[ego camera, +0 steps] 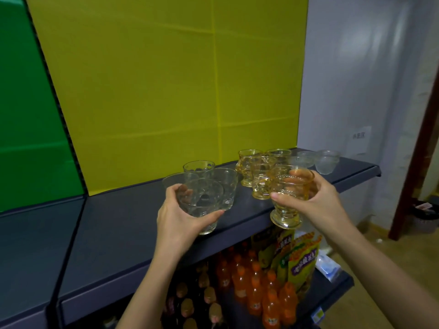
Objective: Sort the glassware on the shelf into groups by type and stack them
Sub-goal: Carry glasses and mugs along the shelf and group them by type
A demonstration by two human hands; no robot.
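The person's left hand (177, 218) grips a clear tumbler (200, 205) just above the dark shelf (114, 233), in front of three more clear tumblers (213, 179). Their right hand (316, 203) grips an amber footed cup (287, 198) past the shelf's front edge, near other amber cups (256, 172); small clear bowls (316, 161) sit far right.
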